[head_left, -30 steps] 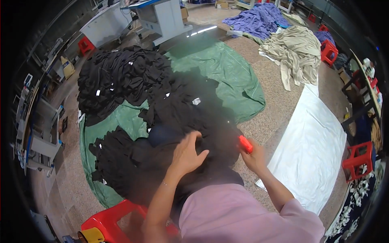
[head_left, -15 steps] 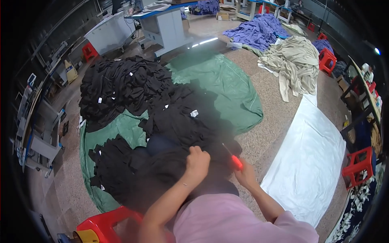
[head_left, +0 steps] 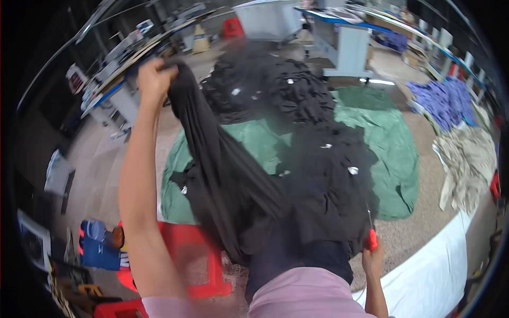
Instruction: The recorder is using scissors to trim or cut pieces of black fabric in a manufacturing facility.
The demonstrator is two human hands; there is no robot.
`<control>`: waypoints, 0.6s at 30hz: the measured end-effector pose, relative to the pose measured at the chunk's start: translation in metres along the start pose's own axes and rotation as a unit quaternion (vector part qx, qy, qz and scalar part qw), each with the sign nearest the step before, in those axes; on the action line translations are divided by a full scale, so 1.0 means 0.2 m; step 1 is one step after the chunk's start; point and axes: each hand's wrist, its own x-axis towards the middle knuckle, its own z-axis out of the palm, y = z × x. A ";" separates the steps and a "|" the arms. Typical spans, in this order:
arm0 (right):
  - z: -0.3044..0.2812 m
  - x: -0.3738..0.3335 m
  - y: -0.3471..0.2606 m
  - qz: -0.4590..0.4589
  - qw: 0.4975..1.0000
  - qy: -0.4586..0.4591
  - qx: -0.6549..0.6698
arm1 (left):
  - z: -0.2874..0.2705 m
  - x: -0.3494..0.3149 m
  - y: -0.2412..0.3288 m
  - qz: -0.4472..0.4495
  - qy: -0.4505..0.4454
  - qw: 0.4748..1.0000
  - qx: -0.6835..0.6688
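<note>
High at the left, my left hand [head_left: 155,79] grips one end of a black garment [head_left: 207,140], and the cloth stretches down toward my lap. Low on the right, my right hand [head_left: 373,259] is closed around a red-handled tool [head_left: 373,240] with a thin metal shaft pointing up and away from me; its exact kind is unclear. Between my hands, a heap of black garments [head_left: 334,185] with small white labels lies in front of me. Another black heap [head_left: 302,95] sits beyond it. Both rest on a green sheet [head_left: 395,164].
Beside my left arm are a red plastic stool [head_left: 214,270] and a blue bag [head_left: 101,254]. A white sheet [head_left: 435,267] covers floor on the right, below beige cloth [head_left: 461,164] and purple cloth [head_left: 442,100]. A blue-edged worktable [head_left: 347,50] stands at the back.
My left hand has risen and swung far left, pulling the black garment out long. My right hand, still with the red-handled tool, is farther right and lower. The view has turned left.
</note>
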 end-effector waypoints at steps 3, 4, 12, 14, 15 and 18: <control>0.04 0.05 0.00 -0.023 0.999 -0.002 0.042 | -0.19 0.31 -0.01 0.051 0.176 0.980 0.080; 0.06 0.06 -0.05 -0.023 0.999 -0.012 0.044 | -0.28 0.39 -0.03 0.044 0.233 0.971 0.016; 0.18 0.22 -0.42 -0.078 0.985 -0.109 0.105 | -0.53 0.30 -0.05 0.039 0.195 0.940 -0.276; 0.20 0.22 -0.46 -0.112 0.983 -0.105 0.103 | -0.56 0.30 -0.12 -0.007 0.237 0.960 -0.147; 0.20 0.20 -0.46 -0.127 0.982 -0.101 0.093 | -0.53 0.27 -0.15 -0.053 0.236 0.960 -0.143; 0.19 0.15 -0.42 -0.116 0.984 -0.116 0.074 | -0.50 0.21 -0.47 -0.110 0.188 0.965 -0.143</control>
